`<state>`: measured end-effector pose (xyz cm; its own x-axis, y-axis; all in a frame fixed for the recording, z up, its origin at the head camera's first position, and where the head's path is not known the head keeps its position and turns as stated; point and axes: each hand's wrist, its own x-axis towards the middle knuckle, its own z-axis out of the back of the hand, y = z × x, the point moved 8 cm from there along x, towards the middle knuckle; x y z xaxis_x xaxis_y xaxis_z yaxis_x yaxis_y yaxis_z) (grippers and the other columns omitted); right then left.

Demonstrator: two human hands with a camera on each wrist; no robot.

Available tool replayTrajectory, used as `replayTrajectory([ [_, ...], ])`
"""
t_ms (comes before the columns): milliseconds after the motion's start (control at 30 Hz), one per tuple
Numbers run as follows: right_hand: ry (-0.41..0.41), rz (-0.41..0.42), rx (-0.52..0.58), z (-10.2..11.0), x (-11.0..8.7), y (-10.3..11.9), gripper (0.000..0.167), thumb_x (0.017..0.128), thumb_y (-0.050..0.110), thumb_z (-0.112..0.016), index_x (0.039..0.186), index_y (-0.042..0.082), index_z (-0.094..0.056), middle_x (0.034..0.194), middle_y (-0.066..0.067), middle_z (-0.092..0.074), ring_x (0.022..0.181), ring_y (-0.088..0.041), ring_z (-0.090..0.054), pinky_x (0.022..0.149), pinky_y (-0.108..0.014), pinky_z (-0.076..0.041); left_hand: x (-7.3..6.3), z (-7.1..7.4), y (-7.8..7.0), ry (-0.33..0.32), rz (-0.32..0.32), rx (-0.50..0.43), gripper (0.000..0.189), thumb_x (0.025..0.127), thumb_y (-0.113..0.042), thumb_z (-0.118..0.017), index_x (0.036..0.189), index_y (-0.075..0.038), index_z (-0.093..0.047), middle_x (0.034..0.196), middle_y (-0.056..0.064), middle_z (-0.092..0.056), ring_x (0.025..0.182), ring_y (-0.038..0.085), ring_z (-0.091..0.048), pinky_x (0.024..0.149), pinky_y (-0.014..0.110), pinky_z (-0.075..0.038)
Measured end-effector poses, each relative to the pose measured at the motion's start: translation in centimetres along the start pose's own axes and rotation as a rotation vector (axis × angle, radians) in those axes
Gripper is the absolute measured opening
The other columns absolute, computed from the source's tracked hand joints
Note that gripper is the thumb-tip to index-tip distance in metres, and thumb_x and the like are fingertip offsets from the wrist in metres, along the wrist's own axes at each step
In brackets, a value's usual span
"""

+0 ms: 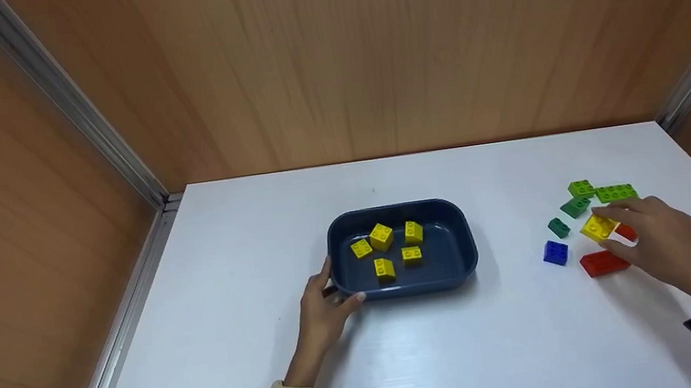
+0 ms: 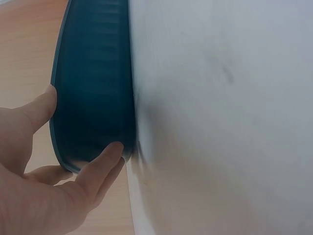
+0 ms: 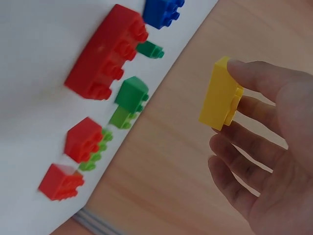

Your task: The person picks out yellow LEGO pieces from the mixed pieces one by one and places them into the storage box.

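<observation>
A dark blue tray [image 1: 407, 290] with several yellow bricks [image 1: 381, 236] in it stands on the white table. At its near left corner my left hand [image 1: 322, 315] holds it, thumb and fingers spread around the corner; the left wrist view shows them against the tray's wall [image 2: 93, 88]. Over on the right, my right hand [image 1: 674, 239] pinches a yellow brick [image 1: 598, 227] between thumb and fingers. That brick [image 3: 217, 98] is up off the table in the right wrist view, held near its end.
Around the right hand lie a long red brick [image 1: 604, 263], a blue brick [image 1: 556, 252], dark green bricks [image 1: 559, 228] and light green bricks [image 1: 615, 192]. Smaller red bricks [image 3: 84, 140] are partly covered by the hand from above. A wooden panel [image 1: 368, 59] rises behind the table.
</observation>
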<state>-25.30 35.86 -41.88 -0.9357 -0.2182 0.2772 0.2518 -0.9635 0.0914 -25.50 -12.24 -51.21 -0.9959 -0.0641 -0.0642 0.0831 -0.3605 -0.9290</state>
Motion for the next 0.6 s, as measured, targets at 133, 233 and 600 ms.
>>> replayTrajectory([
  [133,-0.028,0.047,0.011,0.2,0.7,1.2,0.062,0.071,0.009,-0.098,0.127,0.003,-0.074,0.119,-0.029,-0.069,0.106,-0.053,-0.064,0.067,-0.062,-0.063,0.0,0.1,0.0,-0.004,0.004,0.006,0.091,0.090,-0.008,-0.085,0.165,-0.004,-0.033,0.144,0.022,-0.053,0.132,0.041,-0.059,0.104,0.040,-0.058],
  [233,-0.074,0.101,0.028,0.3,1.2,2.2,0.062,0.069,0.008,-0.099,0.125,0.003,-0.075,0.120,-0.027,-0.070,0.108,-0.051,-0.066,0.070,-0.061,-0.064,0.0,0.1,-0.1,-0.005,0.003,0.012,0.092,0.090,-0.008,-0.085,0.165,-0.004,-0.033,0.144,0.022,-0.054,0.132,0.041,-0.059,0.104,0.040,-0.058],
  [600,-0.081,0.190,0.068,-0.6,3.5,6.5,0.057,0.074,0.012,-0.098,0.126,0.008,-0.076,0.120,-0.018,-0.073,0.104,-0.039,-0.071,0.074,-0.052,-0.065,0.0,-0.1,0.0,0.002,0.001,-0.005,0.093,0.089,-0.006,-0.085,0.165,-0.004,-0.033,0.143,0.024,-0.053,0.132,0.043,-0.059,0.103,0.039,-0.059],
])
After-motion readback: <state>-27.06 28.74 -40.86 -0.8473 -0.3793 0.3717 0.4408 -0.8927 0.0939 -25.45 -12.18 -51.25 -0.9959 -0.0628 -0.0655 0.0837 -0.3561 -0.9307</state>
